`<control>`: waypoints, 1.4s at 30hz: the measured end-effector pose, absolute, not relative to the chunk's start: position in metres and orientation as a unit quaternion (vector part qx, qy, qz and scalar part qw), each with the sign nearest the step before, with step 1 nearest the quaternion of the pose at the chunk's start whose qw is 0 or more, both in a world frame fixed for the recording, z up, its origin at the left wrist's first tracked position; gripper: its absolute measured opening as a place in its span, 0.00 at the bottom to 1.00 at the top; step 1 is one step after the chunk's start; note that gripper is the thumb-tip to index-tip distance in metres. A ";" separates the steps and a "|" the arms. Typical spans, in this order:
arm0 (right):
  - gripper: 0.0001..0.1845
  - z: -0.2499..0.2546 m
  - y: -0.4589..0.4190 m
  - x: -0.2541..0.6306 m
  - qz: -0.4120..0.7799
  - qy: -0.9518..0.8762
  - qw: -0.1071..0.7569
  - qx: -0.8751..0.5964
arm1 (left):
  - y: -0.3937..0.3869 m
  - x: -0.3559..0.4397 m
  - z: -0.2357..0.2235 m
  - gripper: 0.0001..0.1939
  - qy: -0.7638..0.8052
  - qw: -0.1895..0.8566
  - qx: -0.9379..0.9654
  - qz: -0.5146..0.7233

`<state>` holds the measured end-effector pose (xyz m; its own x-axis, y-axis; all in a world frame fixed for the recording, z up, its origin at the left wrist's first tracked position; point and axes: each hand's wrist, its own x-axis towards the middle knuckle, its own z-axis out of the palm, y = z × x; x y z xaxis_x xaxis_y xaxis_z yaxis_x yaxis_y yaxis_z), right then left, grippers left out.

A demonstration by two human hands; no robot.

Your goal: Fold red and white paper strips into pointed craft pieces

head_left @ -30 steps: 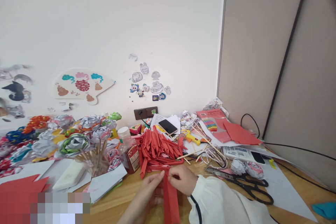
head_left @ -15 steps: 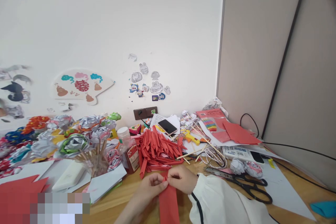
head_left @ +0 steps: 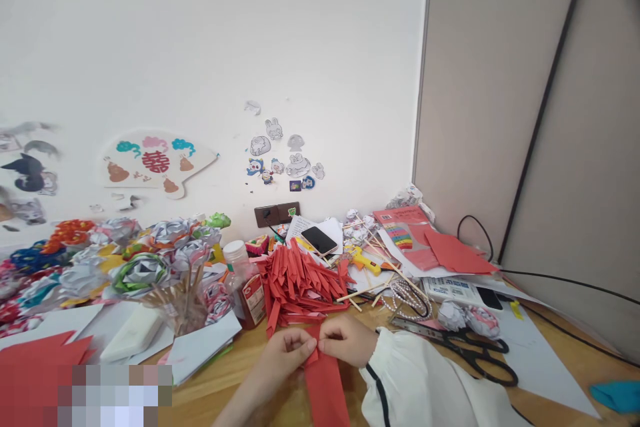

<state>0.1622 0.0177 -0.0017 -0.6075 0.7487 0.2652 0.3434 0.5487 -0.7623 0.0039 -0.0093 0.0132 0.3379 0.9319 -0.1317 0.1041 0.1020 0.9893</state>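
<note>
A long red paper strip [head_left: 326, 390] runs from the front edge of the view up to my fingers, with a small fold near its upper end. My left hand [head_left: 291, 350] pinches the strip's left edge between thumb and fingers. Close beside it, my right hand [head_left: 347, 340] pinches the upper right part, its fingertips almost touching the left thumb. Just beyond my hands lies a heap of folded red paper pieces [head_left: 300, 280]. My fingers partly hide the fold.
Black-handled scissors [head_left: 483, 353] lie right of my sleeve, near crumpled paper balls. A jar [head_left: 243, 287] and a cup of wooden sticks [head_left: 183, 307] stand left. A phone [head_left: 319, 240] and a yellow glue gun [head_left: 364, 260] lie behind the heap. Paper flowers [head_left: 143, 273] crowd the left.
The strip's lower end has swung slightly right, and it now lies tilted. A small folded flap shows under my left thumb. Both hands stay in nearly the same place.
</note>
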 end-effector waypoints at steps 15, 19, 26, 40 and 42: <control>0.09 -0.006 0.020 0.163 0.373 -0.823 0.285 -0.319 | -0.007 0.003 0.013 0.14 0.473 0.464 0.671 0.333; 0.09 -0.007 0.022 0.163 0.378 -0.819 0.293 -0.317 | -0.011 0.005 0.012 0.13 0.477 0.410 0.693 0.352; 0.09 -0.010 0.023 0.165 0.414 -0.801 0.303 -0.309 | -0.013 0.008 0.010 0.14 0.459 0.473 0.671 0.338; 0.12 -0.017 0.023 0.161 0.418 -0.802 0.301 -0.303 | -0.009 0.008 0.008 0.17 0.452 0.484 0.650 0.373; 0.10 -0.020 0.023 0.160 0.417 -0.802 0.293 -0.312 | -0.007 0.007 0.005 0.17 0.450 0.454 0.669 0.378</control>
<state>0.1596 0.0232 -0.0203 -0.6341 0.7445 0.2089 0.2559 0.4570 -0.8519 0.0074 -0.0069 0.0053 0.3077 0.9465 0.0968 0.2585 -0.1810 0.9489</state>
